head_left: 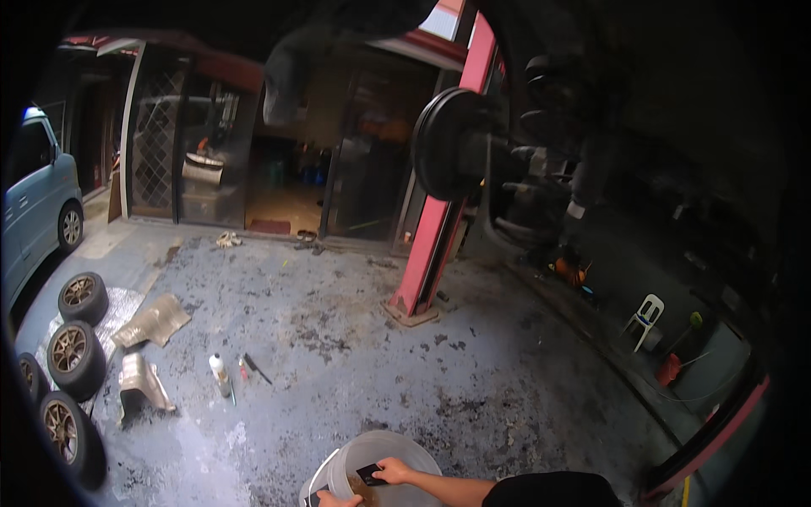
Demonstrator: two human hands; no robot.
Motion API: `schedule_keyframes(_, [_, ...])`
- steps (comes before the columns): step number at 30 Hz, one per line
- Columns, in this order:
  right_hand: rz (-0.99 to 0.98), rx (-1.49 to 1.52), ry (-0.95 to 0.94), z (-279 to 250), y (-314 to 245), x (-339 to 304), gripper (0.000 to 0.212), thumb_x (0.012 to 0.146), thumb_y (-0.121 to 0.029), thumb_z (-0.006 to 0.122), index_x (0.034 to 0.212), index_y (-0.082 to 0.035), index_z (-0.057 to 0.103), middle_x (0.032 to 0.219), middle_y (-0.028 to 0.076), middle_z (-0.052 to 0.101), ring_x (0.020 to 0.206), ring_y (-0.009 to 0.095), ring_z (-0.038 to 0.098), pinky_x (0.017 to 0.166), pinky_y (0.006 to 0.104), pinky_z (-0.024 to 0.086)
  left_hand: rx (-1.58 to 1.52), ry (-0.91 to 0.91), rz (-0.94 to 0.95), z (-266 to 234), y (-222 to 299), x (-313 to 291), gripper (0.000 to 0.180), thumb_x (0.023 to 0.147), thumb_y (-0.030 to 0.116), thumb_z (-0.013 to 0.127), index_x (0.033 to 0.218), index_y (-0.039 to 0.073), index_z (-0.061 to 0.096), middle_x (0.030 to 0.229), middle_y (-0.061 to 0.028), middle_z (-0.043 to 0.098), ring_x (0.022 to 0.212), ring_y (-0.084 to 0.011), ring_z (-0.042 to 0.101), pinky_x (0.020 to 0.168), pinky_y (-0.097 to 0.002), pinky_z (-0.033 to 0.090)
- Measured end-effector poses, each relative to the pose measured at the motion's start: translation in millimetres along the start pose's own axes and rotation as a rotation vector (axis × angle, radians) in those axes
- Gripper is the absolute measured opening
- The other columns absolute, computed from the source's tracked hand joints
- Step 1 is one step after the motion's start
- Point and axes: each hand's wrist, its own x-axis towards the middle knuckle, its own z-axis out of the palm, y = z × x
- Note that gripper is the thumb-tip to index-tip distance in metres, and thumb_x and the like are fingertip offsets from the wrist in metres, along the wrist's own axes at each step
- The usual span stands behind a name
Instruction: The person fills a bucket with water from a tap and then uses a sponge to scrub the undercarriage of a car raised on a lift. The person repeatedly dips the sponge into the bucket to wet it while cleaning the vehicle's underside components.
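From where I stand, the work is all down at the near edge of the grey, worn floor (279,431), where a translucent plastic bucket (416,450) sits with some brownish stuff low inside it. The right hand (390,471) reaches in from the side, out of a black sleeve (549,490), and has a flat black piece (370,474) pinched in its fingers, over the mouth of the bucket. The left hand (338,500) is at the bucket's near left side, beside the white handle (318,475), with another dark piece (317,497) right by it; it's cut off by the view, so I can't tell whether it grips that. The two hands are close but apart. Out past the bucket, a white-topped bottle (219,373) stands near a long black tool (255,369). To the left are four wheels (78,349) with bronze rims, next to two bent metal sheets (154,321), and a pale blue van (42,194) behind. A red post (416,279) rises farther back, a dark round disc (443,144) hanging in front of it, and a white chair (647,314) is off to the right.
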Motion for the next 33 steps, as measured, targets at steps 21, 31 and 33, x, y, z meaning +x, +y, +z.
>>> schedule_keyframes(21, [-1.046, -0.883, 2.060, -689, -431, -114, 0.028, 0.091, -0.018, 0.059, 0.109, 0.003, 0.064, 0.096, 0.021, 0.068, 0.084, 0.030, 0.068, 0.074, 0.0342, 0.051, 0.099, 0.052, 0.041, 23, 9, -14, 0.062, 0.067, 0.039, 0.074, 0.098, -0.013, 0.061, 0.086, -0.0237, 0.068, 0.081, -0.0306, 0.068, 0.072, -0.0368, 0.053])
schedule_keyframes(31, [-0.863, -0.652, 2.011, -685, -455, -106, 0.050, 0.093, -0.042, 0.053, 0.108, 0.004, 0.062, 0.084, 0.023, 0.066, 0.080, 0.026, 0.066, 0.070, 0.0350, 0.048, 0.214, 0.027, 0.056, 7, 43, -5, 0.069, 0.064, 0.047, 0.075, 0.095, -0.014, 0.063, 0.084, -0.0265, 0.067, 0.080, -0.0331, 0.068, 0.072, -0.0382, 0.053])
schedule_keyframes(33, [-0.830, -0.501, 1.815, -662, -478, -108, 0.053, 0.093, -0.044, 0.053, 0.109, 0.005, 0.062, 0.087, 0.021, 0.067, 0.080, 0.024, 0.065, 0.073, 0.0334, 0.048, 0.199, 0.044, 0.060, 10, 44, 8, 0.066, 0.065, 0.046, 0.075, 0.091, -0.013, 0.064, 0.081, -0.0254, 0.067, 0.078, -0.0325, 0.068, 0.071, -0.0383, 0.053])
